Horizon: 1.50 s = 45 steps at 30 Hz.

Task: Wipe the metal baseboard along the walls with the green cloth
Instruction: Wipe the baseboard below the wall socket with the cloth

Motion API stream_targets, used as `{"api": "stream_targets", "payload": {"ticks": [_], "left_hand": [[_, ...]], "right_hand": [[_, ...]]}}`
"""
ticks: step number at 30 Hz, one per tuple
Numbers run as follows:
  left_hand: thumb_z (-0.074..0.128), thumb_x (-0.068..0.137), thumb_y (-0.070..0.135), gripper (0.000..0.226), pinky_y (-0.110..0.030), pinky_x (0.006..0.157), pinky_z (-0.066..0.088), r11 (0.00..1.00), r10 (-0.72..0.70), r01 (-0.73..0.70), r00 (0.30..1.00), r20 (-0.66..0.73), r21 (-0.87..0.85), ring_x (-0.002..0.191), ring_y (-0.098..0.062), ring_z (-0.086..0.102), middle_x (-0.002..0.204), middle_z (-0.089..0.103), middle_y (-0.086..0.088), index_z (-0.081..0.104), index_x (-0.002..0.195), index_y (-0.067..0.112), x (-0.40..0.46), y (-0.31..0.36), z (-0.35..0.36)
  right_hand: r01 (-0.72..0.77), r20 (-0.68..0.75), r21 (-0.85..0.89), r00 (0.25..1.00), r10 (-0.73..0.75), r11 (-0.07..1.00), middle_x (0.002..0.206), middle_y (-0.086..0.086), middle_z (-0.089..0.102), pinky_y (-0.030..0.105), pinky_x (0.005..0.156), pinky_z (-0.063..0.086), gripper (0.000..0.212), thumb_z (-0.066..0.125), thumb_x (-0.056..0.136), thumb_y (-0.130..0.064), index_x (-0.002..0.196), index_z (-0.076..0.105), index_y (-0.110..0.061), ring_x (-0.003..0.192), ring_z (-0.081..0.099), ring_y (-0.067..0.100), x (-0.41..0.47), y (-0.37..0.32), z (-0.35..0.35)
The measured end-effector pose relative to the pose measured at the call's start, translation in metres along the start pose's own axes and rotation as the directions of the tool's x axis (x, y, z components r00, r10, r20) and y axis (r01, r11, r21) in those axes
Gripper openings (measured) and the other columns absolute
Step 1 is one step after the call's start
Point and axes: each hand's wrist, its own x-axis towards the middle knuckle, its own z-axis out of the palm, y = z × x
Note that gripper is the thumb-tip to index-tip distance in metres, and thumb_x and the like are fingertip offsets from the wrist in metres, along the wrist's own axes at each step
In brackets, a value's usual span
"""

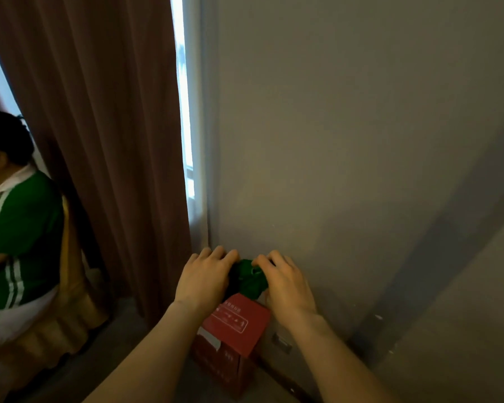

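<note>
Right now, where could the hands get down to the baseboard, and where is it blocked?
Free: the baseboard strip right of the red box, under the wall socket, and the grey floor between curtain and box. Crowded: the corner, where the box stands below both hands, left hand and right hand, bunching the green cloth.

The green cloth (249, 279) was bunched into a crumpled wad, dark green with deep folds, held up off the floor between my two sets of fingers. My left fingers (216, 255) curled over its left side and my right fingers (266, 260) over its right. The baseboard (285, 379) ran dark along the foot of the wall, well below my fingers.
</note>
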Motion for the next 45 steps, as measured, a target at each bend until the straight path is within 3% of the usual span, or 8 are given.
{"api": "stream_targets", "payload": {"ticks": [13,23,27,32,37,45], "left_hand": [[0.059,0.094,0.027,0.033,-0.039,0.089,0.043,0.995,0.100,-0.100,0.995,-0.017,-0.001,0.106,-0.025,0.052,0.119,0.056,0.001,0.048,0.125,0.029,0.017,0.094,-0.013],[0.059,0.087,0.029,0.034,-0.042,0.084,0.045,0.983,0.178,-0.176,0.983,0.043,-0.042,0.099,-0.031,0.056,0.114,0.061,-0.004,0.054,0.120,0.024,0.018,0.199,0.022],[0.061,0.090,0.025,0.035,-0.041,0.087,0.044,0.982,0.188,-0.185,0.980,0.070,-0.040,0.102,-0.029,0.055,0.116,0.059,-0.003,0.052,0.123,0.026,0.015,0.220,0.043],[0.045,0.086,0.038,0.042,-0.041,0.089,0.043,0.983,0.177,-0.168,0.974,0.143,-0.072,0.105,-0.030,0.054,0.119,0.058,-0.003,0.050,0.126,0.026,0.007,0.227,0.066],[0.064,0.087,0.030,0.042,-0.041,0.090,0.043,0.978,0.203,-0.188,0.957,0.207,-0.090,0.106,-0.029,0.054,0.120,0.058,-0.003,0.051,0.127,0.026,0.013,0.212,0.108],[0.065,0.090,0.028,0.041,-0.042,0.094,0.042,0.965,0.240,-0.191,0.918,0.315,-0.179,0.113,-0.029,0.051,0.123,0.056,-0.002,0.049,0.128,0.026,0.015,0.167,0.197]], "right_hand": [[-0.063,-0.033,-0.039,0.998,0.062,0.997,0.120,0.001,0.048,0.039,0.075,0.048,0.052,0.066,0.079,-0.002,0.122,0.050,-0.026,0.111,0.046,0.025,-0.045,0.070,-0.055],[-0.164,-0.046,-0.043,0.986,0.162,0.986,0.118,0.004,0.051,0.042,0.071,0.051,0.048,0.067,0.079,-0.004,0.121,0.054,-0.023,0.107,0.050,0.029,-0.112,0.156,-0.069],[-0.200,-0.023,-0.022,0.980,0.200,0.979,0.120,0.004,0.050,0.046,0.078,0.053,0.049,0.065,0.080,-0.002,0.122,0.053,-0.023,0.111,0.048,0.028,-0.130,0.177,-0.061],[-0.238,0.019,-0.006,0.971,0.238,0.971,0.122,0.004,0.051,0.043,0.082,0.051,0.049,0.064,0.081,-0.002,0.123,0.054,-0.023,0.113,0.049,0.029,-0.141,0.189,-0.038],[-0.292,0.062,0.019,0.955,0.290,0.956,0.122,0.002,0.051,0.045,0.083,0.052,0.051,0.065,0.079,-0.002,0.123,0.054,-0.025,0.113,0.050,0.029,-0.138,0.197,0.002],[-0.399,0.169,0.011,0.904,0.392,0.917,0.119,0.002,0.053,0.042,0.079,0.052,0.054,0.070,0.076,-0.008,0.124,0.055,-0.027,0.109,0.051,0.028,-0.126,0.201,0.097]]}}
